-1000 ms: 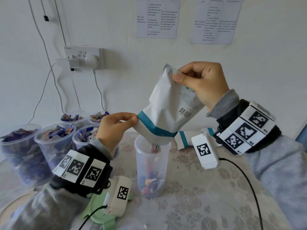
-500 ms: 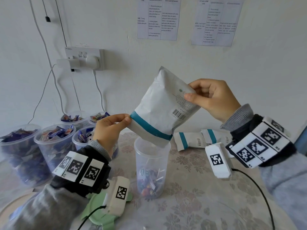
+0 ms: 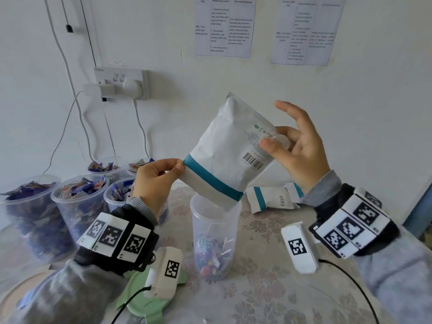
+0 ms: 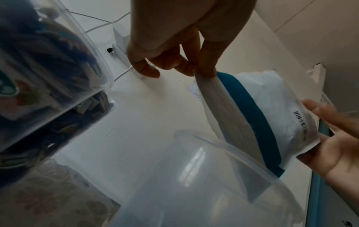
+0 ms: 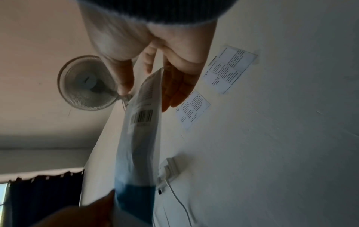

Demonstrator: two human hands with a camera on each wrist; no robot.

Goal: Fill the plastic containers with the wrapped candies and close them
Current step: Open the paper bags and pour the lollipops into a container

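A white candy bag (image 3: 224, 155) with a teal band hangs tilted, mouth down, over the open clear container (image 3: 214, 232). The mouth's lower corner dips just inside the rim. Wrapped candies (image 3: 211, 260) lie at the container's bottom. My left hand (image 3: 178, 164) pinches the bag's mouth corner by the teal band; the left wrist view shows the same pinch (image 4: 202, 72). My right hand (image 3: 273, 139) pinches the bag's upper end between thumb and fingers, with the other fingers spread. In the right wrist view the bag (image 5: 139, 138) hangs edge-on from that hand (image 5: 143, 86).
Several clear containers (image 3: 79, 206) full of candies stand at the left against the wall. A green lid (image 3: 145, 298) lies under my left wrist. Two more white bags (image 3: 271, 198) lie behind the open container. Plugs and cables hang from a wall socket (image 3: 121, 83).
My right hand moved down and to the right, and its fist loosened into spread fingers. The bag's upper end dropped, leaving it less steep. The candy pile in the container has settled.
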